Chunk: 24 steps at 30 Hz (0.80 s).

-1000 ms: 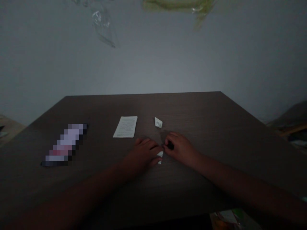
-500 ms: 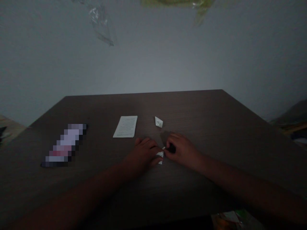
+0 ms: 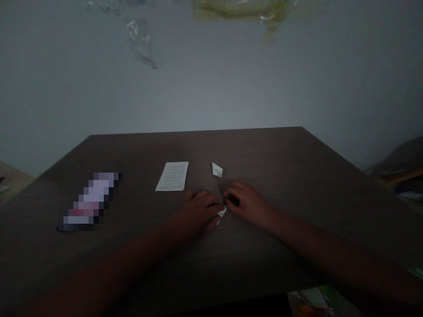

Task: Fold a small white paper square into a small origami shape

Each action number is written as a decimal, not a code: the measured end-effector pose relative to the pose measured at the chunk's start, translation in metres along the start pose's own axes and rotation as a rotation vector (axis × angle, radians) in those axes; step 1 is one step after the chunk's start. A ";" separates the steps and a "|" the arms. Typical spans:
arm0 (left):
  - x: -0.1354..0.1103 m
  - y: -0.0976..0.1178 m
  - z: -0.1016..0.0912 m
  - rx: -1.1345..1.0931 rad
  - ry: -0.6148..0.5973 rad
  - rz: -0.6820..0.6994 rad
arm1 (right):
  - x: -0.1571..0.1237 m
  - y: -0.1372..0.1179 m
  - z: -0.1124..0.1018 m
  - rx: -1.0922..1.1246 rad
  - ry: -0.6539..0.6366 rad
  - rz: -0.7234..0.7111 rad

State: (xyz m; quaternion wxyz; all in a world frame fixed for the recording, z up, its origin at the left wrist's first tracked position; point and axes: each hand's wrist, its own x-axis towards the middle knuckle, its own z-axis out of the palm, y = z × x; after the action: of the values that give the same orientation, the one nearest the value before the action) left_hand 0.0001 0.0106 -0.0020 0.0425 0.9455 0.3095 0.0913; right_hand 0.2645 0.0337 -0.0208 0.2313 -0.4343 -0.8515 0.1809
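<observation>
A small piece of white folded paper (image 3: pixel 222 212) lies on the table, mostly covered by my fingers. My left hand (image 3: pixel 198 211) rests over its left side, the fingertips and thumb holding it against the tabletop. Thumb and index finger of my right hand (image 3: pixel 246 200) are pinched together at the paper's upper right corner. How much of that corner is between them is hard to see in the dim light. Beyond my hands, a small white folded paper piece (image 3: pixel 217 170) sits on its own.
A white sheet or booklet with printed lines (image 3: pixel 173 177) lies left of centre. Farther left is a phone (image 3: pixel 90 200) with a blurred screen. The brown table (image 3: pixel 264 149) meets a pale wall with tape on it. Colourful packaging (image 3: pixel 310 301) shows at the bottom edge.
My right hand's fingers have closed in slightly toward the left over the paper's corner. Less of the paper shows, and its visible edge now slants. The view has tilted up slightly.
</observation>
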 end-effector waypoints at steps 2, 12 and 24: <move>0.000 -0.002 -0.003 0.064 -0.001 0.016 | -0.002 -0.001 -0.003 -0.011 -0.056 -0.069; -0.008 0.018 -0.014 0.095 -0.019 0.010 | -0.020 -0.024 -0.012 -0.016 -0.146 -0.174; -0.010 -0.003 -0.004 -0.160 0.015 0.119 | -0.011 0.008 -0.013 -0.001 -0.028 -0.115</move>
State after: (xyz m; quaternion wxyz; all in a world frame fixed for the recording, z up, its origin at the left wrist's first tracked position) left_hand -0.0101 0.0069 0.0002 0.1100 0.9552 0.2447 0.1252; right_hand 0.2820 0.0303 -0.0168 0.2294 -0.3824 -0.8782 0.1731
